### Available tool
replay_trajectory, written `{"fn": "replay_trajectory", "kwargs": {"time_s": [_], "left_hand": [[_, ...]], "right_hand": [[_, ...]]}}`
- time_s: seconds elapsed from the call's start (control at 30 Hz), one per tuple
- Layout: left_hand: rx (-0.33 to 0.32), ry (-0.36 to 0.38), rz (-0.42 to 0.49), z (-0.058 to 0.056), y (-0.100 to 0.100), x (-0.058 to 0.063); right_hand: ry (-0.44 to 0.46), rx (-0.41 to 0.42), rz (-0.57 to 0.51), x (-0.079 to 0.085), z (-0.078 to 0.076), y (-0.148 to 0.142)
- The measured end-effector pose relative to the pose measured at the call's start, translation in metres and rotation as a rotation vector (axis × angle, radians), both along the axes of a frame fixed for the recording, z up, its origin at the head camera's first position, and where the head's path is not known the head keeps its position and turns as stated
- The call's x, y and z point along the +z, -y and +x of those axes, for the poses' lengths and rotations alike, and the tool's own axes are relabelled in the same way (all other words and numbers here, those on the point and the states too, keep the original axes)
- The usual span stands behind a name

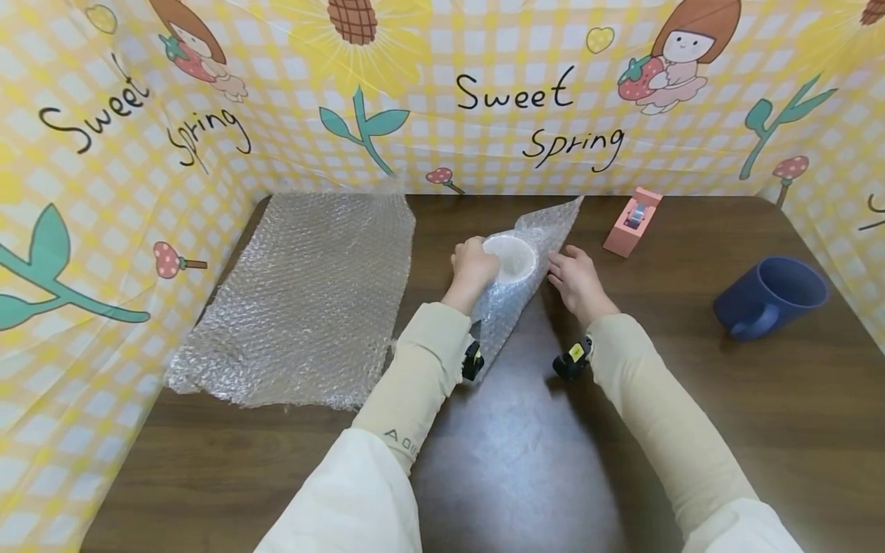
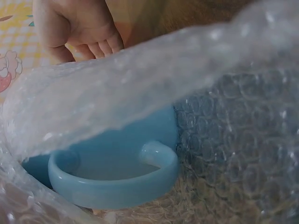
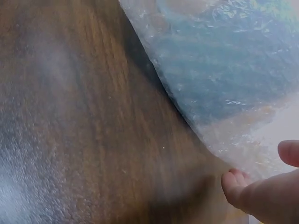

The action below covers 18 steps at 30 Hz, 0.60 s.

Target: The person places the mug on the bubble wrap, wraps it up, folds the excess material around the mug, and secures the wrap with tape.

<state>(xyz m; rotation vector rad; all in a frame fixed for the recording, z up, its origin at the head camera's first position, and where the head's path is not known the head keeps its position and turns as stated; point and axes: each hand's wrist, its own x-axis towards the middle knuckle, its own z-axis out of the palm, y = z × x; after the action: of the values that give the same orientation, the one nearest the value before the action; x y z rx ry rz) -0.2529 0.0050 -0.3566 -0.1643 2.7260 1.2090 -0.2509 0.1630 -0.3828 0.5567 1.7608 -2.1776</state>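
Observation:
A light-blue mug (image 2: pixel 112 186) with a handle lies inside a sheet of bubble wrap (image 1: pixel 508 311); its pale round opening (image 1: pixel 515 259) shows in the head view. My left hand (image 1: pixel 475 265) grips the mug at its left side through or beside the wrap, thumb near the rim. Wrap hides part of those fingers in the left wrist view. To the right, my right hand (image 1: pixel 577 283) touches the wrap's edge with its fingertips (image 3: pixel 235 181). Its thumb stands apart from the fingers, and no firm hold shows.
Another bubble-wrap sheet (image 1: pixel 311 299) lies flat at the left. A pink tape dispenser (image 1: pixel 631 223) stands at the back right, and a dark-blue mug (image 1: pixel 767 299) sits farther right. Patterned yellow cloth (image 1: pixel 442 100) walls the brown table (image 1: pixel 691 292).

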Motion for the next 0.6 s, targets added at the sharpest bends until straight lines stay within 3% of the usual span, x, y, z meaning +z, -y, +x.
{"fn": "replay_trajectory", "kwargs": {"time_s": [0.23,0.6], "left_hand": [[0.017,0.031,0.009,0.0004,-0.0019,0.0017],[0.017,0.016,-0.005,0.0013,-0.0028,0.0008]], "right_hand": [[-0.062,-0.014,0.031,0.0007,0.0021,-0.0024],[-0.123,-0.022,0.078,-0.0053,0.0039,-0.0066]]}}
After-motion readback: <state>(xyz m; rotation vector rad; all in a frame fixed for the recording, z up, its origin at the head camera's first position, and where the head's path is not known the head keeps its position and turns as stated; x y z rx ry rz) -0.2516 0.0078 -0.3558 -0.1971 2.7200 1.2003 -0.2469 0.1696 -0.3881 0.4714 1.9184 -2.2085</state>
